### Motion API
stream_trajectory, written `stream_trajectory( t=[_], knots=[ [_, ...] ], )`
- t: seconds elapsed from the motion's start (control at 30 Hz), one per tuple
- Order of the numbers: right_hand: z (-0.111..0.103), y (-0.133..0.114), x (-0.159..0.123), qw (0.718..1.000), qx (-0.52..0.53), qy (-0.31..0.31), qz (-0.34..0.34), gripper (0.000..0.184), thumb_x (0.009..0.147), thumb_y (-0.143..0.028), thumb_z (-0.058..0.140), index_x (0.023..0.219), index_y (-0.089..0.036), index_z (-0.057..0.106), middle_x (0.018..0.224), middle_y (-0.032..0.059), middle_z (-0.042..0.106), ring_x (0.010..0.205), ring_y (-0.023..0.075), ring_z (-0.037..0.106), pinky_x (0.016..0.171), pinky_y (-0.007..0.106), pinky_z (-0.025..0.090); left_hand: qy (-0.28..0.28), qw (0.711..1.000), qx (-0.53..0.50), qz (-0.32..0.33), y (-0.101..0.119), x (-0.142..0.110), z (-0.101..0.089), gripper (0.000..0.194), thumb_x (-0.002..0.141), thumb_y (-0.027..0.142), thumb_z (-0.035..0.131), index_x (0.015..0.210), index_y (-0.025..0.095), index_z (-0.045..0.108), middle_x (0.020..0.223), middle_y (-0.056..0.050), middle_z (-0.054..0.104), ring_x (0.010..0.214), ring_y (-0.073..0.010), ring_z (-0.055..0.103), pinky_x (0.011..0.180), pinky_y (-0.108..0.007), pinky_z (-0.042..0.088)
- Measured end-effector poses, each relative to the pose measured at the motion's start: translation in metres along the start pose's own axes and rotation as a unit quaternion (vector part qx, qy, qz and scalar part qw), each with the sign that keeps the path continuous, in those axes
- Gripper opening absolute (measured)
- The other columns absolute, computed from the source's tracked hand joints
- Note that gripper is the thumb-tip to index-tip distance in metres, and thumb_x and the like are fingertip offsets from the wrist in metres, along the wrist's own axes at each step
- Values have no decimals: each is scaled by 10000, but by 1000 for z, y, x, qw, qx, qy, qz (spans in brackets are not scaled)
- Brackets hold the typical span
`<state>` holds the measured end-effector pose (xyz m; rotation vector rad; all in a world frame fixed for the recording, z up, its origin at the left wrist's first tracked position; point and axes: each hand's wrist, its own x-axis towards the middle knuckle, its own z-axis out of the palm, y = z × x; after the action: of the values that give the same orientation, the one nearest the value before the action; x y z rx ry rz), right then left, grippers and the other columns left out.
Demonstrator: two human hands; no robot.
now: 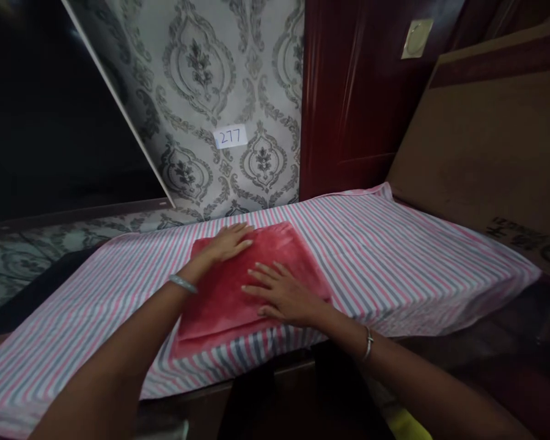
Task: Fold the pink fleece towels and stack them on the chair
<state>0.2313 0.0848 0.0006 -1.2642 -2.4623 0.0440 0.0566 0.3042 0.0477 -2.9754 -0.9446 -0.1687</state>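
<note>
A folded red plush cloth (229,290) lies flat on a striped tablecloth (362,244) of pink, grey and white. My left hand (229,242) rests on its far left part, palm down with the fingers stretched out. Nearer and to the right, my right hand (284,295) lies flat on the cloth, fingers spread and pointing left. Neither hand grips anything. Part of the red cloth is hidden under both hands and the left forearm. Its front edge shows more than one layer.
A large cardboard box (490,134) stands at the right end of the table. At the left, a dark screen (64,116) rises behind the table. Patterned wallpaper (201,67) with a paper label (230,135) reading 277 and a dark red panel (348,91) form the back.
</note>
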Motion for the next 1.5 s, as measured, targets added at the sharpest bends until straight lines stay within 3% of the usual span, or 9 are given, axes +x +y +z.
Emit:
stream_trajectory(
  t=[0.2, 0.33, 0.43, 0.63, 0.83, 1.03, 1.17, 1.33, 1.5],
  knots=[
    [28, 9, -13, 999, -6, -20, 27, 643, 1005, -570, 519, 1589, -359, 353, 1688, 66, 276, 1566, 302, 174, 1245, 601, 157, -44, 996, -58, 47, 44, 70, 32, 666, 1003, 602, 357, 1599, 307, 327, 1657, -67, 366, 1525, -302, 320, 1237, -529, 250],
    [42, 11, -19, 999, 7, -17, 31, 707, 983, -627, 515, 1606, -363, 312, 1698, 66, 248, 1572, 298, 146, 1247, 579, 157, -21, 997, -56, 39, 44, 79, 66, 678, 1012, 582, 366, 1615, 282, 292, 1679, -92, 312, 1528, -323, 311, 1235, -551, 244],
    [45, 11, -20, 999, 18, -14, 26, 716, 980, -647, 501, 1609, -369, 300, 1701, 70, 237, 1569, 308, 154, 1242, 587, 163, 10, 997, -61, 50, 39, 77, 80, 676, 1015, 589, 361, 1616, 286, 294, 1676, -95, 318, 1523, -318, 322, 1234, -532, 256],
    [44, 8, -21, 999, 9, 34, 26, 689, 974, -600, 558, 1588, -359, 361, 1667, 73, 320, 1538, 322, 236, 1229, 577, 243, 10, 997, -54, 53, 37, 77, 78, 673, 1018, 597, 344, 1614, 289, 299, 1666, -91, 342, 1511, -306, 341, 1227, -510, 272],
    [41, 4, -20, 999, 7, 38, 35, 673, 975, -586, 565, 1574, -334, 390, 1667, 70, 326, 1541, 288, 235, 1244, 554, 210, 3, 998, -34, 53, 42, 77, 74, 668, 1025, 572, 324, 1621, 273, 276, 1676, -94, 320, 1510, -302, 341, 1225, -511, 275],
    [18, 7, -27, 996, 16, 70, 54, 652, 1006, -586, 497, 1578, -290, 390, 1633, 72, 396, 1534, 243, 264, 1251, 506, 210, -73, 997, -12, 10, 59, 80, 43, 677, 1024, 569, 300, 1636, 296, 210, 1704, -97, 241, 1552, -325, 258, 1239, -595, 179],
    [1, 19, -38, 978, -41, 142, 148, 578, 1033, -494, 481, 1562, -266, 430, 1630, 103, 394, 1543, 281, 243, 1251, 546, 192, -41, 999, -23, 16, 70, 94, 26, 675, 1024, 585, 266, 1633, 298, 224, 1712, -81, 216, 1574, -311, 189, 1250, -587, 158],
    [21, 33, -53, 977, -63, 106, 175, 574, 1003, -504, 547, 1533, -297, 477, 1639, 93, 379, 1545, 317, 236, 1237, 576, 212, -64, 998, -16, 20, 84, 105, 46, 664, 1021, 574, 307, 1617, 282, 285, 1708, -83, 226, 1563, -326, 221, 1248, -582, 186],
    [48, 36, -62, 977, -53, 99, 182, 598, 995, -530, 554, 1548, -327, 449, 1654, 64, 353, 1547, 316, 233, 1234, 574, 234, -22, 999, -15, 39, 86, 101, 69, 646, 1021, 550, 344, 1589, 245, 356, 1690, -105, 279, 1543, -323, 275, 1241, -567, 227]
  ],
)
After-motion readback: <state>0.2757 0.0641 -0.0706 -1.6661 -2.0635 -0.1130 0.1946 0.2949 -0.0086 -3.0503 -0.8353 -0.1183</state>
